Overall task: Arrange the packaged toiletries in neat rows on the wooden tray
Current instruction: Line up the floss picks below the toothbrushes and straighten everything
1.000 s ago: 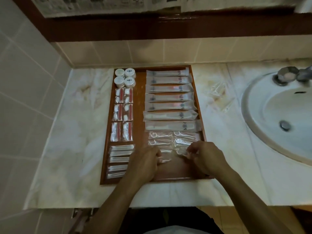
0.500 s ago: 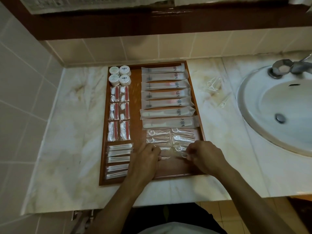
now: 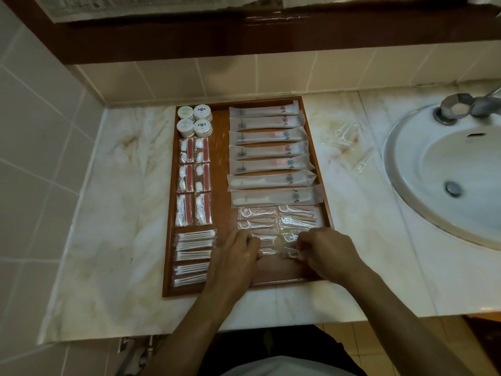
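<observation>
Fingers of right hand (image 3: 324, 253) pinch a floss-pick packet (image 3: 290, 253) at lower centre | left hand (image 3: 235, 255) fingers curled onto neighbouring floss packets (image 3: 267, 241) | both over wooden tray (image 3: 220, 169), centre frame, toothbrush packs (image 3: 268, 151) above | sink (image 3: 447, 169) right

A pale marble countertop (image 3: 113, 213) carries a wooden tray (image 3: 221, 169) set near the tiled back wall. Right of the tray, what look like loose clear-wrapped floss picks (image 3: 345, 137) lie beside the inset white basin (image 3: 406, 191).
</observation>
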